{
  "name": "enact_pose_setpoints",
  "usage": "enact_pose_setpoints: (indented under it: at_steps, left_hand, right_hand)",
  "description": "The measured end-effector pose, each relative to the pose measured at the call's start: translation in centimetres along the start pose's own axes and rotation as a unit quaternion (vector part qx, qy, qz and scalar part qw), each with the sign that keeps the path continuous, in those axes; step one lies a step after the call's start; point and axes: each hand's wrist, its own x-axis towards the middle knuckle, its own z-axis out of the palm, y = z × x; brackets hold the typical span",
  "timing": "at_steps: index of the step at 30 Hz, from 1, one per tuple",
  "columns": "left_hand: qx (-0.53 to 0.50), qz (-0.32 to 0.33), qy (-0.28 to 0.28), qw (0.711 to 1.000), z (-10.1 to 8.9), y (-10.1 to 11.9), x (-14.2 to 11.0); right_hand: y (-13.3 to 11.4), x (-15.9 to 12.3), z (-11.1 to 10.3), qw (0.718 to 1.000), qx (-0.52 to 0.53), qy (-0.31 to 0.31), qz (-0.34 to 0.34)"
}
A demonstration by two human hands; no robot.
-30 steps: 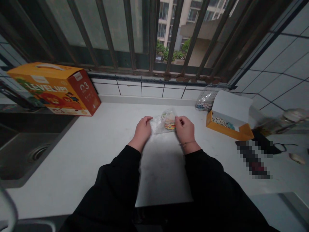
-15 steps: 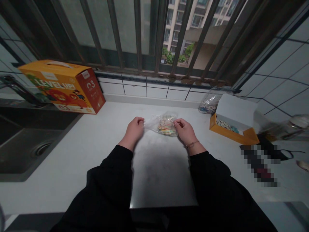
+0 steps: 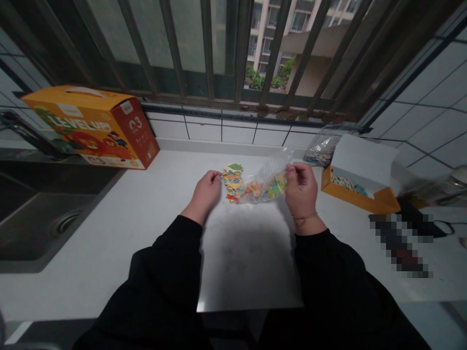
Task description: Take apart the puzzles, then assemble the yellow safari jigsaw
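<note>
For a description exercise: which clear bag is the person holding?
On the white countertop, below the barred window, the person's right hand pinches a clear plastic bag. Puzzle pieces lie heaped at its end; the other clear bag sits untouched by the wall.

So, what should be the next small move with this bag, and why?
Probably lift the clear plastic bag a little with the right hand, because some colourful puzzle pieces already lie on the white counter beside the left hand, while others remain inside the bag.

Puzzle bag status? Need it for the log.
Right hand pinching clear plastic bag. Left hand beside jigsaw pieces heaped on white counter. Open orange box off to the right.
</note>
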Motion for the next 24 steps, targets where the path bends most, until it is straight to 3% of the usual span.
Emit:
enact_pose_setpoints:
  at_steps: [2,6,8,19,24]
  left_hand:
    - [0.019,0.018,-0.011,1.000,0.1,0.5,-0.3]
    - [0.063,0.020,-0.022,0.998,0.2,0.9,-0.5]
    - [0.077,0.013,-0.027,0.997,0.1,0.9,-0.4]
    - [0.091,0.017,-0.041,0.995,0.4,0.6,-0.2]
    - [0.095,0.025,-0.042,0.994,0.5,0.4,-0.1]
  right_hand:
    - [-0.2,0.0,-0.2,0.999,-0.023,-0.030,-0.019]
    - [-0.6,0.5,-1.1,0.987,-0.072,0.101,-0.100]
    - [-0.5,0.8,-1.5,0.981,-0.089,0.132,-0.114]
    - [-0.6,1.4,-3.5,0.970,-0.129,0.129,-0.159]
    - [-0.7,1.1,-3.6,0.960,-0.157,0.164,-0.164]
